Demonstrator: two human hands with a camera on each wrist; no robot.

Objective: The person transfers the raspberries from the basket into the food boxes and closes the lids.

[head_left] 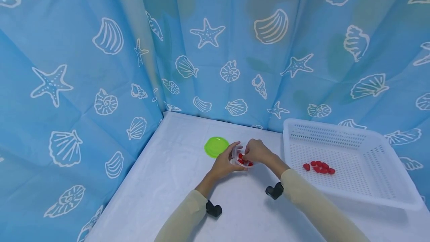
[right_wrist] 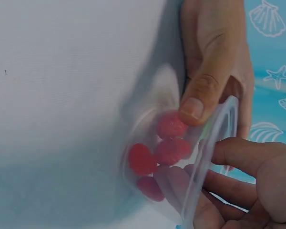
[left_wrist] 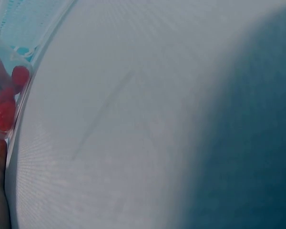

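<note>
My left hand (head_left: 224,163) grips a clear plastic cup (right_wrist: 148,119) from its left side, its thumb (right_wrist: 200,102) over the wall near the rim. The cup is tilted, its mouth turned toward my right hand (head_left: 258,151). Inside lie several red, bumpy toy raspberries (right_wrist: 142,160), also showing through the wall in the left wrist view as red raspberries (left_wrist: 5,114). The right hand reaches in through the mouth; its fingertips (right_wrist: 174,183) show through the wall right at the raspberries, with the thumb apart from them at the rim.
Behind the left hand lies a round green lid (head_left: 216,147) on the white-covered table (head_left: 151,182). A white perforated basket (head_left: 349,191) stands to the right, with several more raspberries (head_left: 319,167) on its floor. Blue shell-patterned curtains (head_left: 208,70) border the table's back and left.
</note>
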